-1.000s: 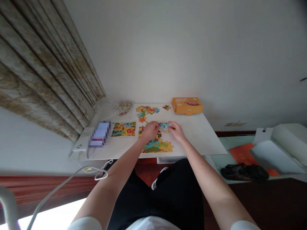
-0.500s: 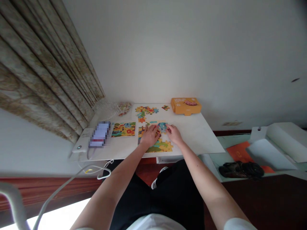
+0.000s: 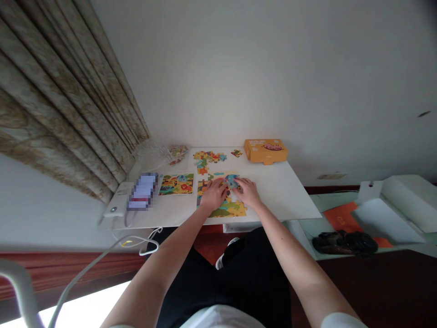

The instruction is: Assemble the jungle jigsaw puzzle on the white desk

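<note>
On the white table a partly joined jigsaw puzzle with a colourful animal picture lies in front of me. My left hand rests on its middle, fingers stretched out over the pieces. At the right side of a blue elephant section, my right hand lies with fingers apart, its fingertips touching the pieces there. Both hands cover parts of the puzzle. Left of it is a reference picture card showing an animal scene. Behind it are a group of joined pieces and a separate small piece cluster.
An orange puzzle box stands at the back right of the table. A phone and a clear plastic bag are on the left. White cables hang at the left edge. Right of the table sits an open white box.
My right hand has shifted slightly left onto the elephant section, its fingers going from a pinch at the edge to spread on the pieces. The left hand has stayed nearly still.
</note>
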Motion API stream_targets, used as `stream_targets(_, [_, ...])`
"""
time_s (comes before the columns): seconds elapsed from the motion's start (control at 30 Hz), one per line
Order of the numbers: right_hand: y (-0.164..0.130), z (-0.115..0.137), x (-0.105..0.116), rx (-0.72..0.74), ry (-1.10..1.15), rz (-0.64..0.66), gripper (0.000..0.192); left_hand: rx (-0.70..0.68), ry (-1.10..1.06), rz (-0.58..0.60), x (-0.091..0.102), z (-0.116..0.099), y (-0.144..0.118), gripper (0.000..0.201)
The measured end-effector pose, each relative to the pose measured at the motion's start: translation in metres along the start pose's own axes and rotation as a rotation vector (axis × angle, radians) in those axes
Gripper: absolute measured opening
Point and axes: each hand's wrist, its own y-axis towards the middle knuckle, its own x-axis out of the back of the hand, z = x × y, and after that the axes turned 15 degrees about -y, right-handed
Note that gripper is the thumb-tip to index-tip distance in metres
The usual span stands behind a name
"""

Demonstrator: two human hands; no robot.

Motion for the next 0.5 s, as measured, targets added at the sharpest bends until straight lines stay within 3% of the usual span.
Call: stream_targets(0.5, [0.0006, -0.004, -0.0032, -0.019, 0.072, -0.013, 0.039, -0.034, -0.016, -0.03, -0.0019, 0.0017, 0.0007, 0.03])
